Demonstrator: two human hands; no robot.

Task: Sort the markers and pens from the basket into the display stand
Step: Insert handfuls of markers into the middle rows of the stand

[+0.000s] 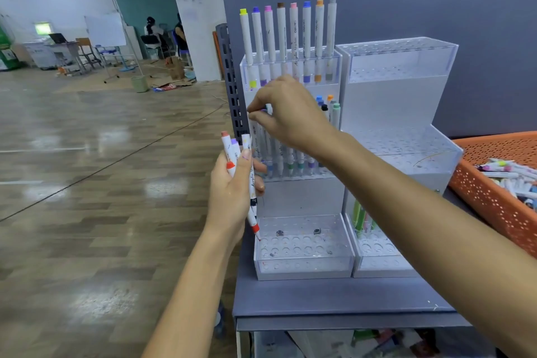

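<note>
right hand [287,116]: thumb and fingers pinched on the top of a marker [266,109] in the middle row of the stand [302,197]; its cap is mostly hidden by the fingers. left hand [231,192], just below-left of it, is clamped round three markers [251,180], tips down. eight markers in the top row [293,35] above the right hand. second stand [398,102] is right of that hand. basket [476,192] of pens is further right, past the forearm. all on the worktop [334,296].
</note>
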